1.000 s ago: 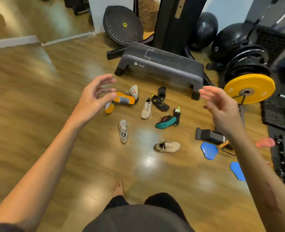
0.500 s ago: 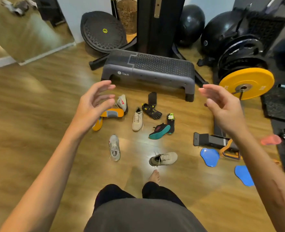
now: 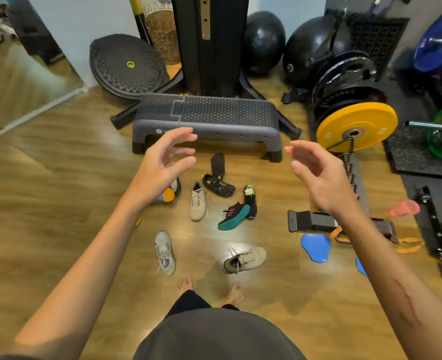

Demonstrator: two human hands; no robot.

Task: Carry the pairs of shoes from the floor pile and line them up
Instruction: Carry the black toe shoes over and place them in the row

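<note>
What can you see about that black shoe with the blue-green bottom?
The black shoe lies tipped on its side on the wooden floor, so its teal sole faces the camera. The upper looks like dark fabric with small reddish stripes and black laces. Its toe points toward its partner, the second black shoe, which has a teal edge and a light green patch at its far end; the two seem to touch there. Neither hand is on it.

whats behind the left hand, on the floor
The left hand covers most of an orange-soled shoe; only its orange and grey end and a dark edge show below the palm. Whether its partner lies there too cannot be seen.
</note>
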